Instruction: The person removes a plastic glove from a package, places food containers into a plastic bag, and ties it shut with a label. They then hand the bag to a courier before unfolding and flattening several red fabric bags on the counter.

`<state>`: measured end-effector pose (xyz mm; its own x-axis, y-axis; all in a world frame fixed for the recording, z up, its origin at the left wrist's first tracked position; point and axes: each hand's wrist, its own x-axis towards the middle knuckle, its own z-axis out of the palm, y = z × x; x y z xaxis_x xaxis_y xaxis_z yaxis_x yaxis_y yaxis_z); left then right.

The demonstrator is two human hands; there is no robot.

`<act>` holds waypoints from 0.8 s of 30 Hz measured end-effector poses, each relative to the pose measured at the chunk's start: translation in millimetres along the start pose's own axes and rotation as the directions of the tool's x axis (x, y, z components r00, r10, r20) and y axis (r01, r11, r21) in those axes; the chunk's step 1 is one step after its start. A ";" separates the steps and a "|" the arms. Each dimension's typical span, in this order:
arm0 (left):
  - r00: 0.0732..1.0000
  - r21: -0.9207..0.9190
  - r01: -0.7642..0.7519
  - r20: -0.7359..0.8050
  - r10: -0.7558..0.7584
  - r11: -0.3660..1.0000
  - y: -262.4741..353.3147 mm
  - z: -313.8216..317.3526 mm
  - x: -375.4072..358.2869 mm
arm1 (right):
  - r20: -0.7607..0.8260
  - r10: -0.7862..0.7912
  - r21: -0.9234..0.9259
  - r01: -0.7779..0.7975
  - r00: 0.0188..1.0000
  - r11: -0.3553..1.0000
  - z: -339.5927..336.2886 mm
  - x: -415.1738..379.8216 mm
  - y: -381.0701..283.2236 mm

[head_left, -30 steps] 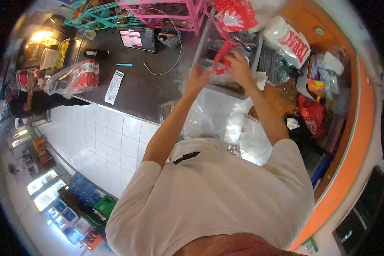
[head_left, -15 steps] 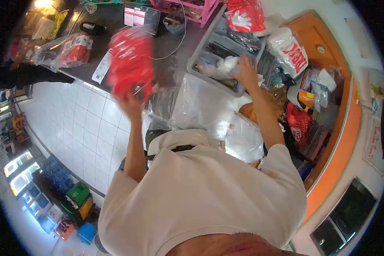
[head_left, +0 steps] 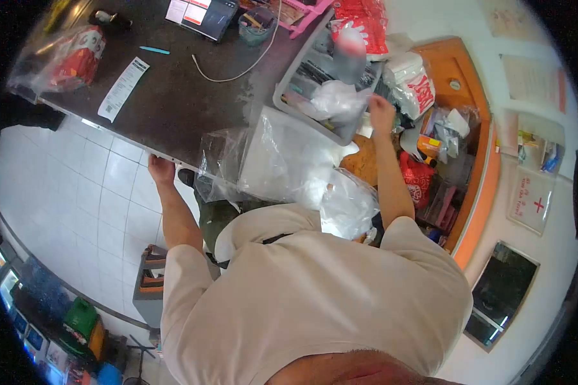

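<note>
My right hand is at the right rim of a grey plastic bin. Its fingers are closed at the edge of a crumpled white plastic bag lying in the bin. At the front edge of the dark counter, my left hand touches or rests just under the rim, with its fingers mostly hidden. A printed paper slip and a light-blue pen lie on the counter beyond that hand. Inside the bin, a blurred dark object with a reddish top stands behind the white bag.
Clear plastic sheets cover the near counter corner. A tablet, white cable and red item in clear plastic sit farther back. An orange-edged shelf with assorted packages curves along the right.
The red plastic-wrapped bundle is gone from my left hand, which has lowered to the counter's edge. My right hand has shifted slightly at the bin's rim, and the camera view has turned.
</note>
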<state>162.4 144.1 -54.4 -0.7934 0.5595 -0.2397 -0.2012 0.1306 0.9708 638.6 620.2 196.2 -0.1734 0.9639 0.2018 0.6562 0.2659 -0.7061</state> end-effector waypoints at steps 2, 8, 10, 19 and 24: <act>0.794 -0.669 0.230 -0.290 -0.534 0.706 -10.3 -6.5 -12.1 | 0.070 0.305 0.337 -0.310 0.950 0.889 -21.0 13.2 -15.1; 0.700 0.192 0.153 -0.714 0.031 0.969 85.3 22.1 -92.4 | 0.363 0.270 0.499 -0.430 0.892 0.752 -73.8 0.3 -118.2; 0.945 0.081 -0.047 -0.320 0.071 0.996 179.3 83.0 -101.8 | 0.469 0.172 0.467 -0.409 0.866 0.784 -73.6 -19.5 -171.8; 0.754 -0.095 -0.018 0.652 0.076 0.995 379.1 293.5 -98.9 | 0.227 -0.389 0.237 0.337 0.893 0.911 -57.3 -48.2 -273.6; 0.839 -0.218 0.092 0.543 0.042 0.971 393.7 285.8 -109.2 | 0.046 -0.372 0.312 0.340 0.927 0.887 -65.1 -66.8 -277.2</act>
<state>334.1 368.4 356.5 -0.3622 0.9191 -0.1553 -0.3942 -0.0001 0.9190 516.1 481.5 422.6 -0.4389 0.7952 0.4183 0.2937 0.5669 -0.7696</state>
